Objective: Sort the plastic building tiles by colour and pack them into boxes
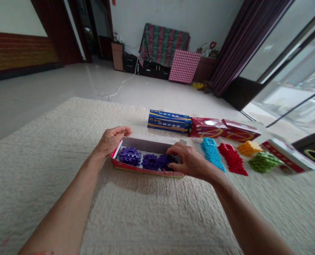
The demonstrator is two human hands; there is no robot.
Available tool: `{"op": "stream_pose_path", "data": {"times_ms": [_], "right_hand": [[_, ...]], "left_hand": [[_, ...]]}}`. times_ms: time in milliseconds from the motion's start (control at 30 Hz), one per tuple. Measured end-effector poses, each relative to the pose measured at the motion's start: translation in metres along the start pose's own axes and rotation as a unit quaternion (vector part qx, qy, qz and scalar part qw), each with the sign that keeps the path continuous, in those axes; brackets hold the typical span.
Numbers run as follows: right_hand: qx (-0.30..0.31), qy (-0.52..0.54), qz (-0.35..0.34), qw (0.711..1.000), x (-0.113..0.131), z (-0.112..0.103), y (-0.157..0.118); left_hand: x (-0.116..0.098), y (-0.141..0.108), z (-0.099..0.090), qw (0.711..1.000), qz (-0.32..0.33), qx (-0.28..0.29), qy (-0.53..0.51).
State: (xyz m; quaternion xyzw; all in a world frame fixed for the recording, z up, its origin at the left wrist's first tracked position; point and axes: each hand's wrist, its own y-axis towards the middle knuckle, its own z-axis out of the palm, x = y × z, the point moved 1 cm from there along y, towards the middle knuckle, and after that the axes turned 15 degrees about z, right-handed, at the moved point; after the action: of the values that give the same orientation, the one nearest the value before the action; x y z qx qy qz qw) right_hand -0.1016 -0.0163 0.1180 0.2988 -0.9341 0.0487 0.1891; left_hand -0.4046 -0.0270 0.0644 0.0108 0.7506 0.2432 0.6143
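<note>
An open red box (pixel 144 171) with a pale inside lies on the cream quilted cloth (pixel 136 212). Inside it are several purple toothed plastic pieces (pixel 130 156). At the box's left end rests my left hand (pixel 114 140), its fingers together and bent over toward the far side; what they hold, if anything, is hidden. My right hand (pixel 186 159) reaches into the right end of the box, thumb and fingers apart around the purple pieces there. Whether it grips one cannot be made out.
Beyond the box stand a blue box (pixel 169 122) and two red boxes (pixel 206 128). To the right lie blue pieces (pixel 212 153), red pieces (pixel 231 158), yellow pieces (pixel 249 147), green pieces (pixel 265 162) and a white-and-red box (pixel 290 154).
</note>
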Motion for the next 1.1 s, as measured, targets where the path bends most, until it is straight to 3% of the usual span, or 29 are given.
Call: {"op": "stream_pose_path", "data": {"times_ms": [333, 500, 633, 767, 833, 967, 1100], "right_hand": [[0.041, -0.047, 0.021, 0.998, -0.002, -0.002, 0.006], [0.030, -0.053, 0.035, 0.998, 0.000, 0.000, 0.005], [-0.010, -0.030, 0.022, 0.999, 0.000, -0.004, 0.001], [-0.103, 0.028, -0.004, 0.994, -0.004, -0.014, -0.009], [-0.177, 0.066, 0.023, 0.982, -0.014, -0.017, -0.013], [-0.279, 0.180, 0.161, 0.929, -0.049, -0.008, -0.016], [-0.211, 0.325, 0.231, 0.892, -0.074, 0.016, -0.009]], "left_hand": [[0.003, 0.000, -0.002, 1.000, 0.016, 0.017, 0.010], [0.001, 0.000, -0.001, 1.000, 0.015, 0.015, 0.011], [-0.001, 0.000, 0.000, 1.000, 0.010, 0.004, 0.000], [-0.003, 0.000, -0.001, 1.000, 0.021, -0.016, 0.009], [-0.003, 0.000, -0.003, 0.998, 0.039, -0.032, 0.026], [0.004, 0.004, -0.012, 0.991, 0.069, -0.097, 0.062], [0.016, 0.007, -0.019, 0.984, -0.005, -0.159, 0.083]]}}
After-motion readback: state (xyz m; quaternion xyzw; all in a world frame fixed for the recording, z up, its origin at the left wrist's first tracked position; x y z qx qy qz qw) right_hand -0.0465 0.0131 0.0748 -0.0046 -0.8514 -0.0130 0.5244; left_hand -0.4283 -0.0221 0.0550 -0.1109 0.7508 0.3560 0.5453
